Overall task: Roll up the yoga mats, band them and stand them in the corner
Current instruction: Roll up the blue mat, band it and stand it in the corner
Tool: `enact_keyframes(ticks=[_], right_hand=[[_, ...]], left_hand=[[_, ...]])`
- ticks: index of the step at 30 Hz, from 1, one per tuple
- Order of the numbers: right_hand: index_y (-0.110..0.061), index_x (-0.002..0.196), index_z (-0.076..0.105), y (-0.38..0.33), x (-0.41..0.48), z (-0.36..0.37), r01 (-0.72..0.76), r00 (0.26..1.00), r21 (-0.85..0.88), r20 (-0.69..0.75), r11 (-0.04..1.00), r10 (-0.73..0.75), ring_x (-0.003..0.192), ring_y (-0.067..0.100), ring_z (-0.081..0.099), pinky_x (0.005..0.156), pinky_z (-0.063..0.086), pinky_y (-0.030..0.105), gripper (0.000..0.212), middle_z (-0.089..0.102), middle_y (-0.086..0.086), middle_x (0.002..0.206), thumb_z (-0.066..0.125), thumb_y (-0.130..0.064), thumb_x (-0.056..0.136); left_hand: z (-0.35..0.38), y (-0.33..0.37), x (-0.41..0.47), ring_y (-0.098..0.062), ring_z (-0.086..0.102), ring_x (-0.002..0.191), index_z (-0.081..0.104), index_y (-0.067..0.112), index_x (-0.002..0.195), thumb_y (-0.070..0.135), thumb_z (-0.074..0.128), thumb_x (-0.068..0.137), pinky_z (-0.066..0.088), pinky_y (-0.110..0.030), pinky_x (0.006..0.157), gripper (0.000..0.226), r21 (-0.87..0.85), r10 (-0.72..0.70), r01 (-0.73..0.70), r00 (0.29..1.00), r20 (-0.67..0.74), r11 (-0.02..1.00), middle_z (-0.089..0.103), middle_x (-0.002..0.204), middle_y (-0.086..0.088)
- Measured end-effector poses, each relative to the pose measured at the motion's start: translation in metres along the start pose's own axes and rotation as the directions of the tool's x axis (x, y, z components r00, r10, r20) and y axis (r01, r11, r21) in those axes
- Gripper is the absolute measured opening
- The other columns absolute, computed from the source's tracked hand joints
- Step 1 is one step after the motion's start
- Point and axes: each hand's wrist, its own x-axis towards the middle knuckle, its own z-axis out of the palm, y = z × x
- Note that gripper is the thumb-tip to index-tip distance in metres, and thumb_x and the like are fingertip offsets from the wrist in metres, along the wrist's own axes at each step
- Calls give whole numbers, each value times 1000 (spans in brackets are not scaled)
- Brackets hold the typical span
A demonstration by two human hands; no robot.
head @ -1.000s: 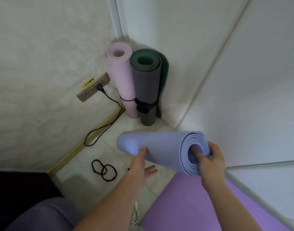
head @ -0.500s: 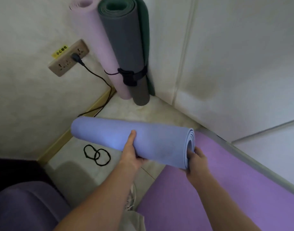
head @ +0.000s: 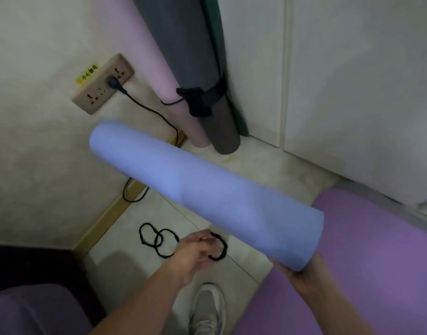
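Observation:
A rolled blue mat point(head: 205, 194) hangs in the air, slanting from upper left to lower right. My right hand point(head: 304, 274) grips its near end from below. My left hand point(head: 195, 252) is off the mat and low over the floor, with its fingers closed on a black band point(head: 219, 250). Two more black bands point(head: 156, 239) lie looped on the tiles just to the left. In the corner stand a rolled pink mat point(head: 159, 76) and a rolled grey mat point(head: 195, 68), each with a black band around it.
A purple mat point(head: 367, 262) lies flat on the floor at right. A wall socket point(head: 103, 83) holds a plug whose black cable point(head: 156, 117) trails down to the floor. My shoe point(head: 207, 308) is at the bottom. Dark furniture fills the lower left.
My left hand let go of the blue mat and dropped to the floor, closing on a black band. The right hand now holds the roll alone. The view tilted down.

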Motion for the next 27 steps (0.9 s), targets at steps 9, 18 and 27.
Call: enact_keyframes(ticks=[9, 18, 27], right_hand=[[-12, 124, 65, 25, 63, -7, 40, 998, -153, -35, 987, -45, 89, 35, 72, 59, 61, 44, 30, 74, 14, 109, 58, -5, 96], [-13, 109, 69, 32, 77, -18, 39, 999, -178, -27, 983, -45, 78, 34, 72, 58, 60, 44, 23, 76, 13, 92, 56, -1, 94], [-11, 115, 68, 22, 24, 5, 47, 981, -101, -181, 994, -65, 83, 37, 73, 59, 59, 45, 29, 76, 15, 101, 63, 3, 90]], left_hand=[[6, -74, 94, -20, 43, 131, 54, 11, 140, -1, 59, 91, 28, -9, 93, 50, 847, 71, -254, 965, 251, 467, 42, 139, -2], [18, -136, 130, -38, -17, 151, -8, 8, 158, 14, 40, 93, -5, -58, 120, 81, 932, -72, -159, 987, 143, -326, -26, 162, -16], [29, -58, 72, -24, 67, 81, 74, 7, 93, 16, 58, 98, 51, -28, 75, 19, 695, 393, -286, 920, 5, 660, 73, 85, -6]])
